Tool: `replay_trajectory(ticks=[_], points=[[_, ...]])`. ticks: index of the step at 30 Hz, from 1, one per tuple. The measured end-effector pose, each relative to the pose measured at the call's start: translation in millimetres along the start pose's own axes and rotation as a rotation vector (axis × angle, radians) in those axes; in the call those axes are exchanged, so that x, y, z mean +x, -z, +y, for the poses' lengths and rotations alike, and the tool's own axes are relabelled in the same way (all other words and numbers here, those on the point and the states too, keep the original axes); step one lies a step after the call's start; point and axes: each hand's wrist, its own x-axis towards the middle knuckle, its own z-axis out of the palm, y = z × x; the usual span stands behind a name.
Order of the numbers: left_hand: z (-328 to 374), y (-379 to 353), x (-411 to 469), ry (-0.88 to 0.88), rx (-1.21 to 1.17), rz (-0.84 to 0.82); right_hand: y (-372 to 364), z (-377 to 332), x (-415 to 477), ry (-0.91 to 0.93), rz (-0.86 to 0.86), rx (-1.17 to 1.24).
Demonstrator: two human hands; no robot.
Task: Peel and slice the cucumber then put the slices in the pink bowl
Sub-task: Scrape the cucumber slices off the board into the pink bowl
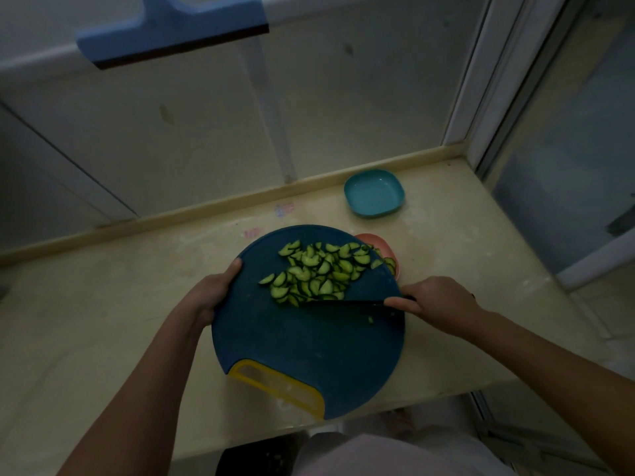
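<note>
Gripping the left rim of the round dark-blue cutting board with the left hand, thumb over the top face, fingers underneath and out of sight. Clasping a black knife in the right hand at the board's right rim, one finger laid forward on the blade, blade lying across the board's middle against the near side of the cucumber slices. Thin half-moons, dark green rind, pale flesh, heaped loosely over the board's far half. A few past its far right rim, inside the pink bowl, mostly hidden beneath that rim. Yellow handle at the board's near rim, reaching about to the near edge of the counter. Broad cream counter left of the board, a narrower strip to its right. Blue bowl beyond the far right rim, well apart, close to the wall.
</note>
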Motion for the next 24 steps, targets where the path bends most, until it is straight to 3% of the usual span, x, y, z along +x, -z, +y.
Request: replay_trajectory(ticks=[24], points=[[-16, 11, 7, 0.052, 0.004, 0.049, -10, 41, -9, -0.181, 0.053, -0.049]])
